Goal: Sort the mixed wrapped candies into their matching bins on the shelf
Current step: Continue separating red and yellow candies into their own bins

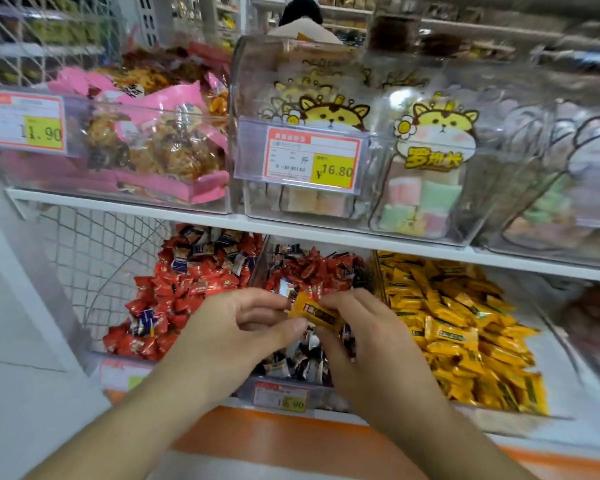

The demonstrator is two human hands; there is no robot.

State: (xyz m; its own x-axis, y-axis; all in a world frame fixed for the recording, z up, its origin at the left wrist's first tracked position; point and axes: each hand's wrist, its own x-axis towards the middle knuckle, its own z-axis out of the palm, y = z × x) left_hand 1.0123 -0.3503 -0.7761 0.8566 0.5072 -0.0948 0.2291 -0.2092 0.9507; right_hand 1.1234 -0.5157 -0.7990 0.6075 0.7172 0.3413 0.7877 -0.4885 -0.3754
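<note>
Both hands are held over the middle bin (257,261) of the lower shelf row, where a single yellow candy (315,312) is pinched between them. The left hand (236,327) is curled, with thumb and fingertips closed on the wrapper's left end; the right hand (364,337) is curled over the wrapper's right end and grips it from above. The candy is kept just above the middle bin's mixed heap of red and dark-wrapped sweets. To the right of the middle bin, a bin of yellow candies (461,327) is seen; to its left, a bin of red candies (174,292) with some dark wrappers mixed in. On the middle bin's front edge a price tag (280,398) is fixed. Above it, clear tubs of marshmallows (420,202) are shelved.
</note>
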